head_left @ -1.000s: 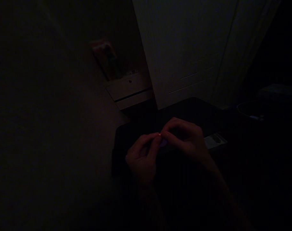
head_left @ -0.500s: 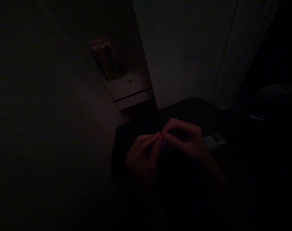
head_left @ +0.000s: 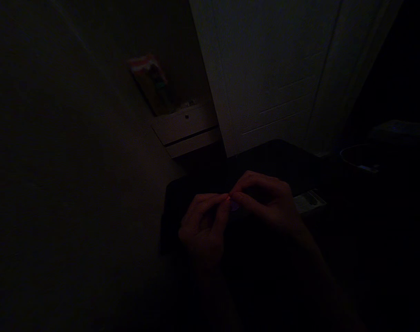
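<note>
The scene is very dark. My left hand (head_left: 204, 223) is closed in a pinch, its thumb and index fingertips meeting those of my right hand (head_left: 270, 198). That hand pinches too, from the right. A tiny reddish glowing spot (head_left: 228, 198) shows between the fingertips; what it belongs to is too small and dim to make out. Just below the right fingertips a faint purple patch (head_left: 234, 205) is visible. Both hands are over a dark flat surface (head_left: 279, 157), which looks like a table top.
A pale panel (head_left: 265, 69) rises behind the dark surface. Left of it is a light drawer front (head_left: 185, 127) with a coloured packet (head_left: 150, 83) above. A printed card or paper (head_left: 310, 201) lies right of my right hand. A thin ring-shaped rim (head_left: 348, 157) shows at far right.
The glow at my fingertips has turned from orange to a dimmer reddish pink, and the light on the wall at left has faded. My hands have barely shifted.
</note>
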A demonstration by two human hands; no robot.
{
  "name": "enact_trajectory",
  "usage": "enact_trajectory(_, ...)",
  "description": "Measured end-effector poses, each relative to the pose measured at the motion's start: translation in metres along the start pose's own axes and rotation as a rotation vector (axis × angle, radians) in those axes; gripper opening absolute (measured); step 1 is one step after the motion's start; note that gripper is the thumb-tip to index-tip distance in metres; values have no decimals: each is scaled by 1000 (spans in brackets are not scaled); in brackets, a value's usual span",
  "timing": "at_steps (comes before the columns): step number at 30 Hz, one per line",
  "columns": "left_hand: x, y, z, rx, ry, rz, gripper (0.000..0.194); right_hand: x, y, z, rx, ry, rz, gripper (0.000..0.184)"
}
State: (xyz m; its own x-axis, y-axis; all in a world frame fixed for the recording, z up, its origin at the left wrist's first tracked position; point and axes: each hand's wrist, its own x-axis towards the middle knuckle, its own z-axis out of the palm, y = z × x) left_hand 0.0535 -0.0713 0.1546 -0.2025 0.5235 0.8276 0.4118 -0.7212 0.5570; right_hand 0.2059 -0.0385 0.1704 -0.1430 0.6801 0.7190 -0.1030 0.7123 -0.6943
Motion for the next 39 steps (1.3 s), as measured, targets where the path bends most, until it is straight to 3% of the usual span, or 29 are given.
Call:
enact_trajectory(11, 2, 1, -1, 8, -12, 61, 11, 0, -2, 0, -21, -14, -39, 12)
enact_trajectory(25, 1, 1, -2, -32, -35, -17, 9, 0, 0, 0, -19, 7, -56, 12)
enact_trajectory(39, 3, -1, -2, -10, -29, -3, 3, 2, -6, -2, -35, -42, -12, 17)
